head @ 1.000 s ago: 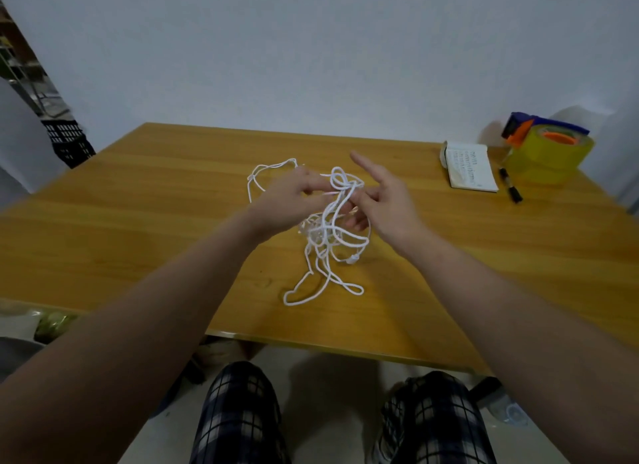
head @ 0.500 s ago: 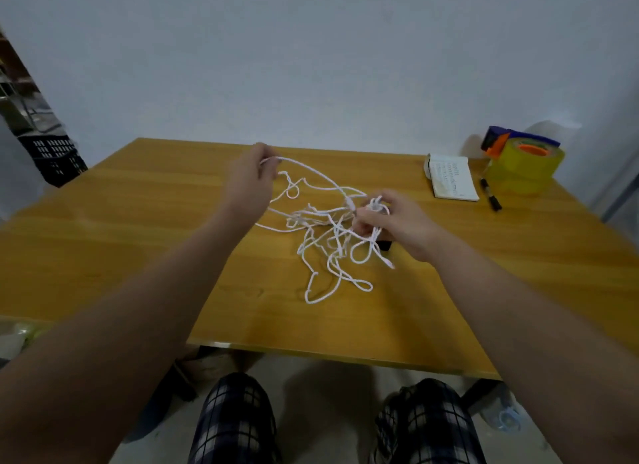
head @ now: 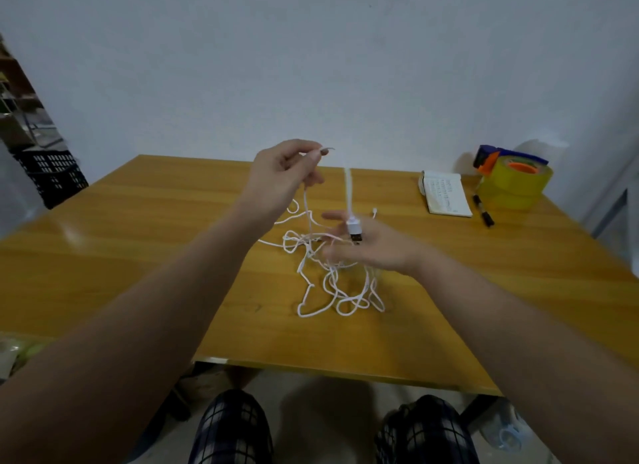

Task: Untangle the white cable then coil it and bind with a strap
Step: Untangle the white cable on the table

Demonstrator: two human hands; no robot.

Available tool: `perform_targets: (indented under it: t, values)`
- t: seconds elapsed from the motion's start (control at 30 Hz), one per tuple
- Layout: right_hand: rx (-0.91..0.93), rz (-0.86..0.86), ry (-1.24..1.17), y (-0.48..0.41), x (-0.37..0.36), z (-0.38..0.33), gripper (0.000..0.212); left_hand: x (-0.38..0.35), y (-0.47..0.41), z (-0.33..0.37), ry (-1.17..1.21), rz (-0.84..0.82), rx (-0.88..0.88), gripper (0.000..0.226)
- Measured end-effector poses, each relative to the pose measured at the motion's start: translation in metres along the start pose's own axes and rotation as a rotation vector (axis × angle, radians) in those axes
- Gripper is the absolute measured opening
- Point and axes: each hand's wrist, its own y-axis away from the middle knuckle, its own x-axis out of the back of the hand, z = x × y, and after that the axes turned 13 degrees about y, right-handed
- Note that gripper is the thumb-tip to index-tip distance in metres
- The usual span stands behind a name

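The right hand (head: 373, 252) is motion-blurred, hiding part of the cable (head: 348, 194) tangle (its grip unclear); the notebook (head: 446, 194) writing is too small to read.

Left hand (head: 280, 176) and right hand (head: 366, 245) bare, as are both forearms. At 6 o'clock, dark trousers (head: 231, 432) checked with thin pale lines.

A plain, pale grey-white painted wall (head: 311, 66) fills the far side. Before it stands a rectangular honey-coloured wooden table (head: 103, 256), with a soft sheen on its left part. At far left, a black slatted plastic crate (head: 52, 173) sits below dim shelving (head: 17, 100). Pale floor (head: 328, 411) shows nearest.
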Motion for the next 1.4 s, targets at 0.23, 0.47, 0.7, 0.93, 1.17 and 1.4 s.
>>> perform_targets:
  t: [0.23, 0.47, 0.7, 0.93, 1.17, 1.4]
  values:
    - [-0.150, 0.464, -0.172, -0.020, -0.013, 0.010, 0.016, 0.011, 0.006, 0.003, 0.215, 0.015, 0.221, 0.014]
    - [-0.334, 0.554, -0.442, -0.015, 0.013, 0.005, 0.026, 0.021, 0.021, -0.003, -0.197, -0.011, 0.178, 0.027]
    - [-0.263, 0.470, -0.710, -0.016, 0.021, -0.017, 0.023, -0.002, 0.029, -0.006, -0.481, -0.292, 0.254, 0.014]
    - [-0.170, 0.443, -0.302, -0.006, 0.025, -0.019, 0.030, -0.028, 0.030, -0.018, -0.159, -0.075, 0.363, 0.007]
    - [0.049, 0.450, -0.146, 0.003, 0.028, -0.017, 0.023, -0.019, 0.004, -0.033, -0.342, -0.296, 0.387, 0.031]
    - [0.010, 0.490, 0.014, 0.003, 0.027, 0.002, 0.040, -0.021, -0.008, -0.043, -0.061, 0.020, 0.312, 0.013]
